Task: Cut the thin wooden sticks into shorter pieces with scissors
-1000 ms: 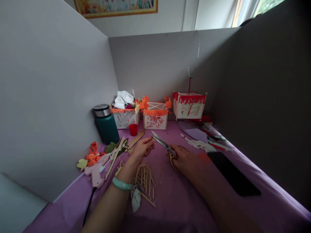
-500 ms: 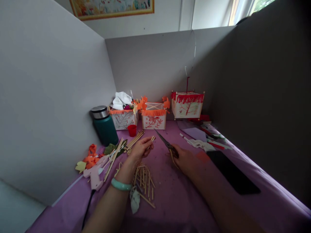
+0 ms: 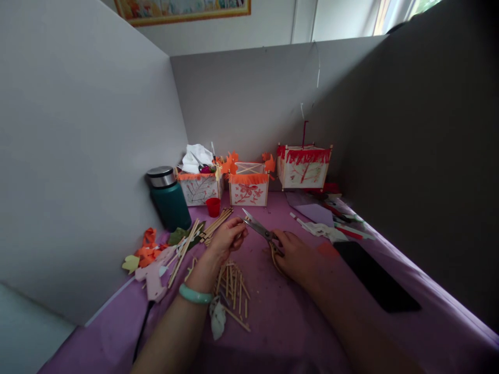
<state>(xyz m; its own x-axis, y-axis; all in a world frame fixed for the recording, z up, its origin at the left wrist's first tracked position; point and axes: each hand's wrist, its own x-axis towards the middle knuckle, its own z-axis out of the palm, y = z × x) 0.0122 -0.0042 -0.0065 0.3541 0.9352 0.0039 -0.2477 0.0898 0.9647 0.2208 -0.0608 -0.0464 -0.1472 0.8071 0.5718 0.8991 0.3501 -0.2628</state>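
**Scissors open at a stick pinched in the left hand**

Head view, looking down over a purple surface (image 3: 280, 317) walled in by grey partitions. Left hand (image 3: 226, 240) raised just above the surface, fingers (image 3: 238, 231) pinched together on a short wooden stick (image 3: 242, 225), only its tip showing past the fingertips. Right hand (image 3: 293, 254) close beside, fingers closed through the yellow handles of a pair of scissors (image 3: 260, 231). Blades parted, tips aimed up and left, right at the stick's end; touching or not, too small to tell. Green bangle (image 3: 195, 295) on the left wrist.

Beneath the left forearm, a scatter of cut sticks (image 3: 234, 289) flat on the surface, with a pale scrap (image 3: 217, 319) at its near edge. Longer sticks (image 3: 215, 225) fanned out farther back, left of the hand.

Along the back wall, three paper lantern boxes. Left box (image 3: 199, 188), orange-fringed, stuffed with white tissue and small bits. Middle box (image 3: 248, 189), orange-fringed, crossed sticks over its open top, inside not visible. Right box (image 3: 304, 168), red-fringed, hanging on a red stalk and a thin wire. Small red cup (image 3: 213, 206) in front of the left box, contents hidden. Teal flask (image 3: 169, 199) with steel cap at far left, shut.

Orange and yellow paper cut-outs (image 3: 145, 253) by the left wall. Black phone (image 3: 376, 283) lying flat to the right, well apart from the hands; pens and paper scraps (image 3: 331, 227) behind it.
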